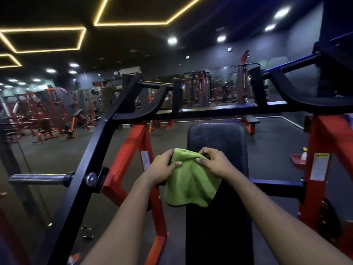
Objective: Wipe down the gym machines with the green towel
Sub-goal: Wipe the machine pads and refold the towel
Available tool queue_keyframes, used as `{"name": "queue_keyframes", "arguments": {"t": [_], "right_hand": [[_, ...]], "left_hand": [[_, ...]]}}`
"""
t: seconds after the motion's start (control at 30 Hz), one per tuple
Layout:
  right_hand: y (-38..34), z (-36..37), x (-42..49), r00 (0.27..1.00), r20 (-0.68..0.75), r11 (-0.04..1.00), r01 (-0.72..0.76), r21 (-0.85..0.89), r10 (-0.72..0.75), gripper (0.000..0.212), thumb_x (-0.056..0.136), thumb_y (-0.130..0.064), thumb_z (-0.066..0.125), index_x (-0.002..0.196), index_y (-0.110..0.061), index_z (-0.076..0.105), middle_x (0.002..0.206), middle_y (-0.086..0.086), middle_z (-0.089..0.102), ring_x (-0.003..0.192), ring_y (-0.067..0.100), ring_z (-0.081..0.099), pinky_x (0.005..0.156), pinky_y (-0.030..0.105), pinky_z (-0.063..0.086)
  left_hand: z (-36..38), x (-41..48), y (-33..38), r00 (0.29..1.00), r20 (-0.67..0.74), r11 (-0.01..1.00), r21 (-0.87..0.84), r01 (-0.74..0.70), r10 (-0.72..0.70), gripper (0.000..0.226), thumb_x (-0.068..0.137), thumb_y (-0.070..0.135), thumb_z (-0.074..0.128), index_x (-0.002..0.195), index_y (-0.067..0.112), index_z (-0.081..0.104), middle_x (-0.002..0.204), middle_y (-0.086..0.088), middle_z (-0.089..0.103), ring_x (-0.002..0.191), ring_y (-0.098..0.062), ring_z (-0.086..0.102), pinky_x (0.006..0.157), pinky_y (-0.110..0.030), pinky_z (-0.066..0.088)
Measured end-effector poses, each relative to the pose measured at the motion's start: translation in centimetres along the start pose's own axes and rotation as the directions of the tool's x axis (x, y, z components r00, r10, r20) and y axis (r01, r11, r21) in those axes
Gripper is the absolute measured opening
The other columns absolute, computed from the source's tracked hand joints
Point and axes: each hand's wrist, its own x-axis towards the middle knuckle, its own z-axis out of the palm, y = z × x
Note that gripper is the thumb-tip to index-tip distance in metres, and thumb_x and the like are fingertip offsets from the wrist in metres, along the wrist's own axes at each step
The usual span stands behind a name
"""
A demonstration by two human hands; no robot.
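The green towel (pixel 191 180) hangs in front of me, held up by both hands over the black padded bench (pixel 215 136) of a red and black press machine. My left hand (pixel 164 167) grips the towel's upper left edge, thumb on the front. My right hand (pixel 214 161) pinches its upper right edge. The towel's lower part drapes down over the pad's left side.
The machine's black lever arm (pixel 91 161) slants down at my left, with a steel weight peg (pixel 38 178) sticking out leftward. A black crossbar (pixel 219 109) runs behind the bench. Red uprights (pixel 322 153) stand at right. Many red machines (pixel 47 115) fill the floor beyond.
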Motion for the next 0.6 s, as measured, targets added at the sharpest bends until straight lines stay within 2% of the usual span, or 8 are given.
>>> {"name": "queue_keyframes", "arguments": {"t": [0.13,0.2,0.33,0.43,0.5,0.53,0.57,0.6], "right_hand": [[1.5,0.4,2.0,0.993,-0.057,0.994,-0.109,-0.018,0.108,0.030,0.091,-0.018,0.074,0.103,-0.018,0.047,0.087,0.001,0.064,0.073,0.013,0.058,0.067,0.028,0.048],[1.9,0.6,3.3,0.984,-0.157,0.988,-0.106,-0.110,0.088,0.035,0.091,-0.014,0.070,0.096,-0.028,0.038,0.081,-0.004,0.059,0.068,0.013,0.055,0.065,0.033,0.048],[1.8,1.0,7.1,0.901,-0.432,0.925,-0.203,-0.321,0.048,0.017,0.088,-0.012,0.056,0.085,-0.027,0.050,0.083,-0.003,0.060,0.078,0.028,0.059,0.068,0.044,0.052],[1.6,0.9,10.5,0.746,-0.666,0.893,-0.291,-0.342,-0.012,0.013,0.092,-0.011,0.050,0.091,-0.022,0.057,0.090,0.002,0.060,0.082,0.034,0.058,0.068,0.043,0.048],[2.5,1.8,12.7,0.710,-0.703,0.833,-0.366,-0.414,-0.038,0.020,0.096,-0.020,0.050,0.108,-0.023,0.064,0.112,0.006,0.062,0.107,0.036,0.059,0.085,0.044,0.044],[3.4,2.6,13.6,0.753,-0.658,0.765,-0.426,-0.483,0.003,0.037,0.099,-0.035,0.046,0.131,-0.024,0.059,0.139,0.009,0.053,0.131,0.036,0.048,0.102,0.050,0.036],[4.4,4.0,14.2,0.805,-0.589,0.701,-0.459,-0.546,0.069,0.063,0.100,-0.056,0.036,0.154,-0.023,0.038,0.164,0.008,0.026,0.152,0.033,0.023,0.116,0.057,0.019],[5.4,5.6,14.4,0.842,-0.525,0.676,-0.457,-0.578,0.120,0.087,0.095,-0.074,0.024,0.164,-0.024,0.008,0.171,0.001,-0.007,0.158,0.028,-0.005,0.119,0.062,0.000]], "left_hand": [[0.1,5.1,-1.0,0.996,-0.063,0.997,0.048,-0.059,0.062,0.027,0.089,0.038,0.073,0.103,0.016,0.064,0.092,0.001,0.069,0.087,-0.014,0.063,0.070,-0.026,0.047],[0.1,8.1,-1.1,0.993,-0.049,0.994,0.031,-0.109,0.110,0.026,0.086,0.037,0.077,0.098,0.016,0.066,0.088,0.002,0.068,0.082,-0.012,0.061,0.064,-0.019,0.040],[-0.3,15.5,-0.9,0.972,-0.029,0.972,-0.041,-0.233,0.231,0.030,0.078,0.033,0.086,0.091,0.016,0.065,0.080,0.004,0.066,0.076,-0.013,0.059,0.064,-0.024,0.040],[-0.1,20.9,-0.1,0.943,-0.035,0.941,-0.065,-0.333,0.331,0.027,0.080,0.026,0.083,0.092,0.012,0.064,0.084,-0.001,0.066,0.079,-0.016,0.059,0.069,-0.031,0.046],[0.4,23.9,-0.9,0.926,-0.089,0.923,-0.093,-0.374,0.367,0.012,0.091,0.016,0.069,0.101,0.010,0.066,0.101,-0.007,0.069,0.094,-0.022,0.062,0.083,-0.035,0.049],[0.9,25.2,-1.8,0.929,-0.093,0.924,-0.102,-0.368,0.359,0.016,0.097,0.012,0.059,0.110,0.008,0.067,0.111,-0.010,0.069,0.105,-0.025,0.062,0.090,-0.034,0.046],[1.3,26.3,-2.9,0.935,-0.062,0.929,-0.107,-0.354,0.349,0.024,0.101,0.011,0.051,0.119,0.007,0.065,0.121,-0.011,0.067,0.114,-0.027,0.060,0.096,-0.032,0.043],[1.7,27.1,-4.2,0.944,0.009,0.938,-0.118,-0.326,0.329,0.029,0.103,0.011,0.046,0.126,0.008,0.064,0.129,-0.010,0.065,0.121,-0.026,0.057,0.100,-0.029,0.040]]}}
